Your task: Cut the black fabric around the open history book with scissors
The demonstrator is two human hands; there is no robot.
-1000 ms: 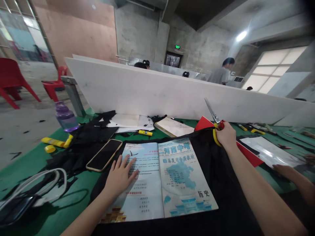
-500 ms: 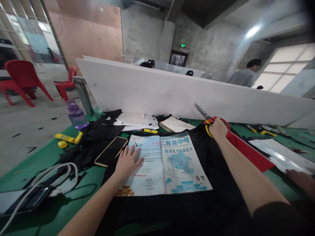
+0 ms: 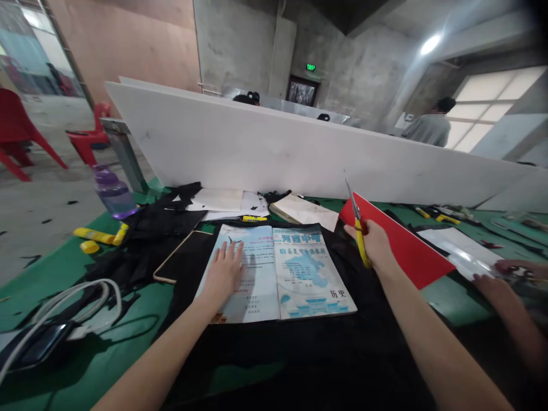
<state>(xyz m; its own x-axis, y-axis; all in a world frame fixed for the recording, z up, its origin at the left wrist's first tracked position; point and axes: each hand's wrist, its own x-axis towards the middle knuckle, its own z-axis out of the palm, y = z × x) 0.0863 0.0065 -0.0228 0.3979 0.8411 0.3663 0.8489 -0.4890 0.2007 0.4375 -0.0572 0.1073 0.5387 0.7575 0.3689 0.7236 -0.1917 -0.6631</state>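
The right hand (image 3: 373, 242) grips the yellow-handled scissors (image 3: 356, 222) by the handles — blades closed, long axis nearly upright, tips pointing up and slightly left, toward the white partition (image 3: 274, 154). The scissors stand over the black cloth (image 3: 368, 297), just beside the red sheet (image 3: 402, 245). The left hand (image 3: 225, 274) lies flat, fingers spread, on the open booklet (image 3: 295, 274).
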